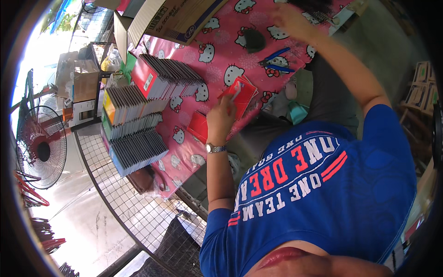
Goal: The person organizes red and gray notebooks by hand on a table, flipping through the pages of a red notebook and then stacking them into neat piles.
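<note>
My left hand (220, 116), with a metal watch on its wrist, is on the red notebooks (245, 102) near the table's front edge. Its bent fingers grip the red cover, and a small pale strip shows beside the fingertips. Another red piece (197, 126), like a notebook cover, lies just left of that hand. My right hand (290, 22) is stretched out over the far right of the table. It is blurred, so its fingers cannot be made out. Closest to it are a dark green pouch-like thing (254, 40) and blue-handled pliers (278, 60).
Stacks of spiral notebooks in red (166, 77), yellow (134, 105) and blue (138, 150) stand at the left of the pink patterned table cover (213, 74). A cardboard box (180, 18) sits at the back. Left of the table are a standing fan (42, 150) and a wire grid (115, 184).
</note>
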`<action>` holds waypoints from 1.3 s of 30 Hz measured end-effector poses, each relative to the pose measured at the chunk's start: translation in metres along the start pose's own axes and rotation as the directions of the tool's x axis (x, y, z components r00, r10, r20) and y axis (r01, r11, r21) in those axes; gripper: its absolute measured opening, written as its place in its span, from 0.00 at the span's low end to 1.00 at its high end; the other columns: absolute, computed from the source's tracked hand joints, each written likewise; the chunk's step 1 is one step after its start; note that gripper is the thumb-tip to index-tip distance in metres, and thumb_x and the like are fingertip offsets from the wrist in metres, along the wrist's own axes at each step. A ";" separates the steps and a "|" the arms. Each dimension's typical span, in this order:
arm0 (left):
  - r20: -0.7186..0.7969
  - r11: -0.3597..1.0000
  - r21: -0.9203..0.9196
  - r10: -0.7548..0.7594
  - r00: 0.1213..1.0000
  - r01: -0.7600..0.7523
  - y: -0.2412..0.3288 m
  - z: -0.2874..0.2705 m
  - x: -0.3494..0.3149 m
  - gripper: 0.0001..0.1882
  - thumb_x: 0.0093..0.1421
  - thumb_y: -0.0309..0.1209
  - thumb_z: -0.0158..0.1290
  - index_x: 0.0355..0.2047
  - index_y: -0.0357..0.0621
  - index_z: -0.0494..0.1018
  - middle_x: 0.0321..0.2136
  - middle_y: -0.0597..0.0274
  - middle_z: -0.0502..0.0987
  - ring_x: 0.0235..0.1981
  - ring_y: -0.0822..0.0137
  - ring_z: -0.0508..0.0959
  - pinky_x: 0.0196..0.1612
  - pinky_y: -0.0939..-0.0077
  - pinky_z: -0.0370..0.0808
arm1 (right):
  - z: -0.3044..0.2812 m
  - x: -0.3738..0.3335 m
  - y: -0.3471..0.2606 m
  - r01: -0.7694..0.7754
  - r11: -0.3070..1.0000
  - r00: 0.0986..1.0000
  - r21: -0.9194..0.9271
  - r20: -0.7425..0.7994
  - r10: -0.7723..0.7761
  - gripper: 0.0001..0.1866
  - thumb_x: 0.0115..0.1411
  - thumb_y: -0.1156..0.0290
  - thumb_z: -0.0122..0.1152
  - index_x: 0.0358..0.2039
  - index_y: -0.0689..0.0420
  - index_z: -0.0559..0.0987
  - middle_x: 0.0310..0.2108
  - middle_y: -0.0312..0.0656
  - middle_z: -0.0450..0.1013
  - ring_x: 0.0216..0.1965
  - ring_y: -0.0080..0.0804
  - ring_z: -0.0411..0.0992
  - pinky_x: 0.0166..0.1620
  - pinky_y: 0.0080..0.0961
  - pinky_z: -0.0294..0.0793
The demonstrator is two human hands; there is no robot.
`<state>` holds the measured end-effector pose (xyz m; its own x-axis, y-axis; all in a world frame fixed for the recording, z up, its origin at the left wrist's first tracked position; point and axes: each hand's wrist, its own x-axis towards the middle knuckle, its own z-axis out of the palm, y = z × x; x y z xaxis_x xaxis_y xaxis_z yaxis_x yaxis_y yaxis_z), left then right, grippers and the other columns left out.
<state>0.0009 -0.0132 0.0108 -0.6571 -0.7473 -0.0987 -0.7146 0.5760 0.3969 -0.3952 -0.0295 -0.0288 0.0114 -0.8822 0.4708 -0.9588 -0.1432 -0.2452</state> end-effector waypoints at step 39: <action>-0.428 0.958 0.266 0.219 0.877 -0.109 0.014 0.036 0.018 0.08 0.58 0.34 0.56 0.36 0.46 0.74 0.30 0.61 0.75 0.36 0.57 0.74 0.49 0.59 0.64 | 0.019 -0.047 -0.159 -0.098 0.584 0.975 0.806 0.197 -0.108 0.12 0.54 0.83 0.58 0.38 0.55 0.79 0.37 0.39 0.68 0.45 0.37 0.69 0.47 0.30 0.69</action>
<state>-0.0299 -0.0068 -0.0181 -0.6297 -0.6712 0.3911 -0.6765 0.7213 0.1486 -0.2374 0.0264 -0.0283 0.1699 -0.9325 0.3186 -0.3319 -0.3586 -0.8725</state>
